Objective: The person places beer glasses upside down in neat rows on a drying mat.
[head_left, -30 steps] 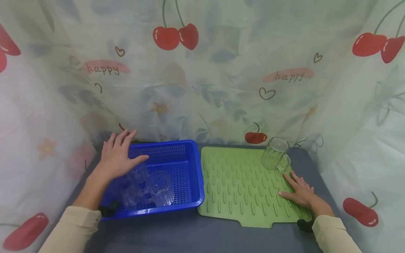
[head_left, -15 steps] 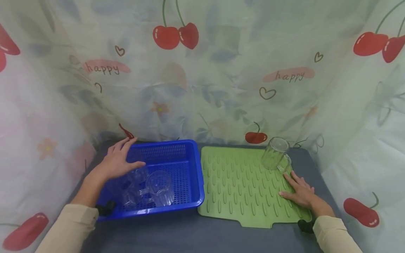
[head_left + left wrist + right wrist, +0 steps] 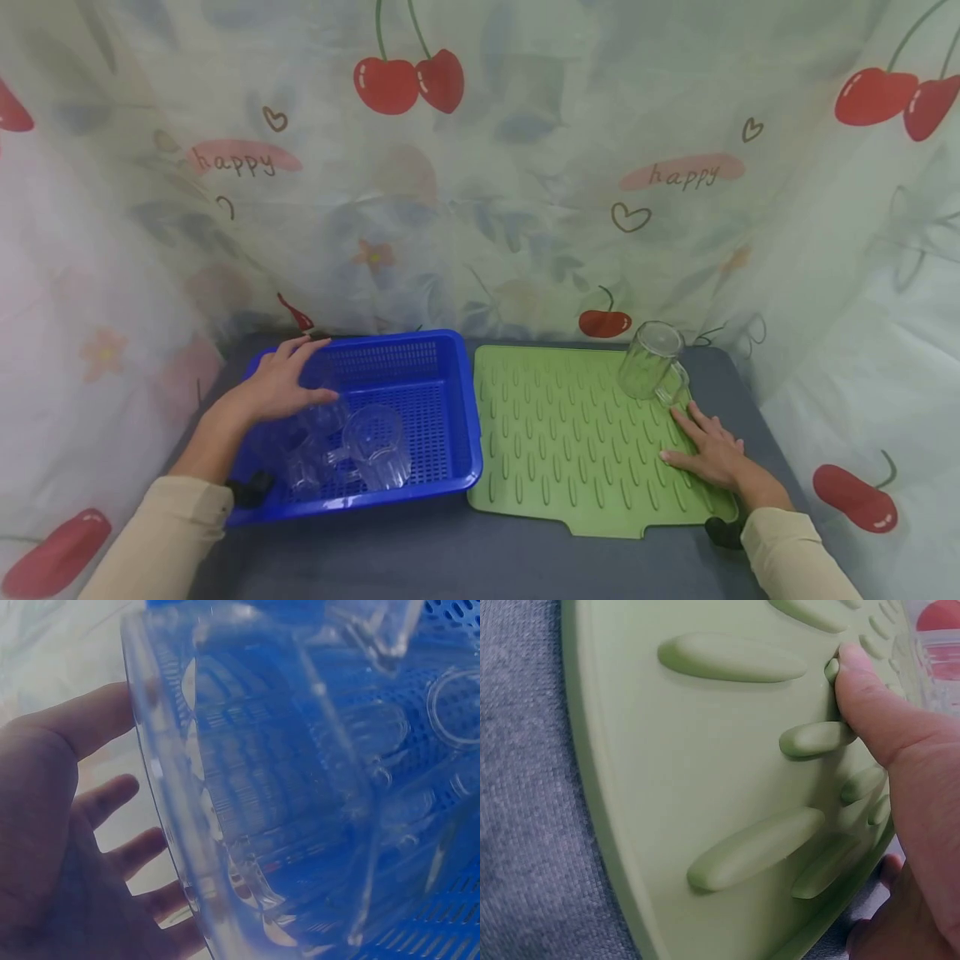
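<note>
My left hand (image 3: 279, 392) is spread over the left side of a blue plastic basket (image 3: 467, 417). Beneath and beside it lie several clear glass mugs, one of them a glass mug (image 3: 377, 446) near the basket's middle. In the left wrist view, a large glass mug (image 3: 255, 787) fills the foreground, and the thumb and loosely extended fingers (image 3: 139, 851) reach to its near edge. Palm down, my right hand (image 3: 712, 454) rests on the right edge of a green ridged drying mat (image 3: 555, 433). Just beyond its fingertips, another glass mug (image 3: 648, 362) stands upside down on the mat.
Basket and mat sit side by side on a grey cloth-covered table (image 3: 420, 550). A cherry-printed curtain (image 3: 487, 183) closes off the back and both sides. Black straps circle both wrists.
My left hand has lowered towards the mugs in the basket, its fingers dropping to the back rim's height in the head view. The right hand has stayed on the mat.
</note>
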`<action>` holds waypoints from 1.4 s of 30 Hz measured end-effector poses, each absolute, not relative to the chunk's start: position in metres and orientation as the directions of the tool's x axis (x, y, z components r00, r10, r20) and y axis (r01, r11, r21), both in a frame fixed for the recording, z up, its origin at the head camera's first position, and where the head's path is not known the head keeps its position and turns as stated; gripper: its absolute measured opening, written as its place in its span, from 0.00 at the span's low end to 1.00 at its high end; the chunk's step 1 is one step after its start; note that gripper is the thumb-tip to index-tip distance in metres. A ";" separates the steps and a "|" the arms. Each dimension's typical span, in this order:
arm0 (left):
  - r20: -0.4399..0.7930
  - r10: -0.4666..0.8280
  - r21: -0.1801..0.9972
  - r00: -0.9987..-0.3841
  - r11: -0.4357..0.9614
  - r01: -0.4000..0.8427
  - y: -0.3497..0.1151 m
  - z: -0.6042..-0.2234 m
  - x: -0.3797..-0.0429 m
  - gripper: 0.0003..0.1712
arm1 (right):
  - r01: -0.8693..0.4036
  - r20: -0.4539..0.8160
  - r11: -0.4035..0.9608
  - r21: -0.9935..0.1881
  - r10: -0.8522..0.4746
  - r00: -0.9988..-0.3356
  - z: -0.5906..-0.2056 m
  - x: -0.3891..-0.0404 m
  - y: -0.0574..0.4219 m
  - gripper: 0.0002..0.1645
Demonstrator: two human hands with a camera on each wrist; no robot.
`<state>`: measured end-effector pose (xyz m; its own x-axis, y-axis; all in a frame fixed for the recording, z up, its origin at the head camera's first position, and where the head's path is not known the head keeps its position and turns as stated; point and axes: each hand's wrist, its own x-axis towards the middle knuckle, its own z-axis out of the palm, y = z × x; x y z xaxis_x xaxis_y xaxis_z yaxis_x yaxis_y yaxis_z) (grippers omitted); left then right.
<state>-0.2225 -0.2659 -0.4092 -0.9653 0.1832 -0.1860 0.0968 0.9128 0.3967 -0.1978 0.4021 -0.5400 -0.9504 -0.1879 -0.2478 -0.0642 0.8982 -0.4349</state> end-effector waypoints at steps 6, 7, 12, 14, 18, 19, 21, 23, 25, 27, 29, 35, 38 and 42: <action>-0.186 0.225 0.389 -0.956 0.911 0.139 -0.270 -0.410 -0.225 0.52 | -0.071 -0.246 0.903 -0.424 -0.190 -0.950 -0.540 -0.198 0.402 0.57; -0.191 0.228 0.392 -0.955 0.909 0.139 -0.270 -0.410 -0.225 0.51 | -0.070 -0.246 0.902 -0.425 -0.190 -0.950 -0.541 -0.199 0.402 0.57; -0.192 0.257 0.436 -0.947 0.887 0.152 -0.270 -0.412 -0.227 0.50 | -0.066 -0.251 0.898 -0.436 -0.192 -0.949 -0.541 -0.199 0.403 0.57; -0.181 0.271 0.442 -0.945 0.881 0.168 -0.271 -0.413 -0.228 0.49 | -0.067 -0.250 0.897 -0.437 -0.192 -0.949 -0.541 -0.199 0.403 0.57; -0.171 0.268 0.419 -0.948 0.891 0.176 -0.270 -0.414 -0.230 0.46 | -0.069 -0.248 0.899 -0.432 -0.192 -0.949 -0.541 -0.200 0.404 0.57; -0.171 0.264 0.410 -0.949 0.895 0.175 -0.270 -0.413 -0.230 0.46 | -0.066 -0.251 0.899 -0.433 -0.191 -0.949 -0.540 -0.200 0.404 0.57; -0.167 0.257 0.390 -0.952 0.904 0.175 -0.269 -0.412 -0.231 0.45 | -0.064 -0.252 0.897 -0.437 -0.191 -0.949 -0.541 -0.200 0.404 0.57; -0.161 0.250 0.372 -0.955 0.911 0.176 -0.268 -0.411 -0.232 0.44 | -0.061 -0.254 0.895 -0.442 -0.190 -0.948 -0.541 -0.199 0.404 0.57; -0.153 0.246 0.353 -0.957 0.918 0.179 -0.268 -0.409 -0.231 0.44 | -0.062 -0.252 0.895 -0.442 -0.190 -0.949 -0.541 -0.199 0.404 0.57; -0.153 0.241 0.337 -0.958 0.924 0.179 -0.268 -0.407 -0.231 0.43 | -0.063 -0.251 0.896 -0.440 -0.191 -0.949 -0.541 -0.199 0.404 0.57; -0.157 0.235 0.327 -0.959 0.929 0.175 -0.267 -0.405 -0.230 0.42 | -0.065 -0.251 0.899 -0.433 -0.190 -0.949 -0.541 -0.200 0.403 0.57; -0.157 0.222 0.322 -0.962 0.933 0.163 -0.265 -0.395 -0.230 0.41 | -0.064 -0.251 0.902 -0.427 -0.187 -0.950 -0.540 -0.200 0.403 0.57; -0.151 0.224 0.316 -0.963 0.934 0.168 -0.264 -0.386 -0.230 0.40 | -0.063 -0.252 0.900 -0.431 -0.187 -0.949 -0.541 -0.199 0.403 0.57; -0.139 0.225 0.306 -0.964 0.936 0.174 -0.262 -0.370 -0.230 0.39 | -0.060 -0.253 0.894 -0.443 -0.189 -0.949 -0.541 -0.199 0.403 0.57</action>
<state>-0.2299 -0.2615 -0.3701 -0.9645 0.2247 -0.1390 0.1740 0.9360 0.3061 -0.1988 0.4032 -0.5414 -0.9488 -0.1890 -0.2532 -0.0598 0.8944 -0.4433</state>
